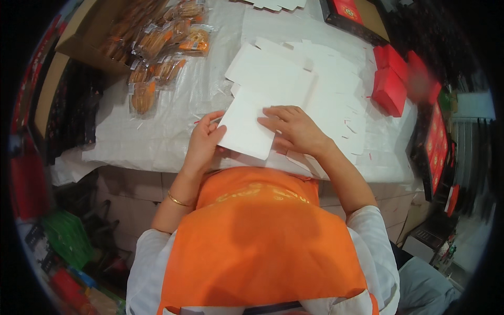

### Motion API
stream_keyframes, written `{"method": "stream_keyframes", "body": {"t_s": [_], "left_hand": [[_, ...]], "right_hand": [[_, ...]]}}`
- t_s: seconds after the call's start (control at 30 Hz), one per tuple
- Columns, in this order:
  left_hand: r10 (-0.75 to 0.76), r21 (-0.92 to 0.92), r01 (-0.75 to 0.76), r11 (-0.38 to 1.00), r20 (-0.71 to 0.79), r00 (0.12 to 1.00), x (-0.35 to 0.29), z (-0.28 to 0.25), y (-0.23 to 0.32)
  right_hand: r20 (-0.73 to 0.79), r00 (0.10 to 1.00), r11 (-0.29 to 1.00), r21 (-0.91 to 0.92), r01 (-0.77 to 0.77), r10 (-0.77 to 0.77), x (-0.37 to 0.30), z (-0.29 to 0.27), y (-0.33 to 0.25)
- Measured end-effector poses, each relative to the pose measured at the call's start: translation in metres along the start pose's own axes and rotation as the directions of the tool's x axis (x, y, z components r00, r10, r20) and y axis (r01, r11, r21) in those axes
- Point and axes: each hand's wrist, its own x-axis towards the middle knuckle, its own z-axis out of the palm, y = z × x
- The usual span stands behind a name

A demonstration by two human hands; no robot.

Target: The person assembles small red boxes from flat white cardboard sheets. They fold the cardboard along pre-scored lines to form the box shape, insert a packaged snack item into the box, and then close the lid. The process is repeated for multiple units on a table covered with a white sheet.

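A white cardboard box blank (249, 118) lies unfolded in front of me on the table, its near panel close to the table's front edge. My left hand (203, 140) is closed on the left edge of that panel, its thumb near the corner and its other fingers partly hidden. Across the panel's right side reach the fingers of my right hand (296, 128), stretched out and touching the card. Under my right forearm and beyond it more flat white box blanks (336, 105) are spread, with cut slots and tabs.
Packs of brown biscuits (152, 44) lie at the back left beside an open carton (86, 37). Red folded boxes (389, 79) stand at the right. A dark tray-like box (357, 21) sits at the far right. White plastic sheeting (173, 113) covers the table.
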Motion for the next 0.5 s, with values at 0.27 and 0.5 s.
{"method": "stream_keyframes", "body": {"t_s": [0.27,0.5], "left_hand": [[-0.035,-0.446,0.091,0.89,0.132,0.991,-0.026,0.012,0.035],[0.147,0.041,-0.141,0.989,-0.23,0.962,-0.008,-0.017,-0.024]], "right_hand": [[-0.191,0.981,0.995,0.094,0.034,-0.016,0.004,0.0,0.002],[-0.229,0.911,0.781,0.609,-0.14,0.342,-0.013,0.014,-0.011]]}}
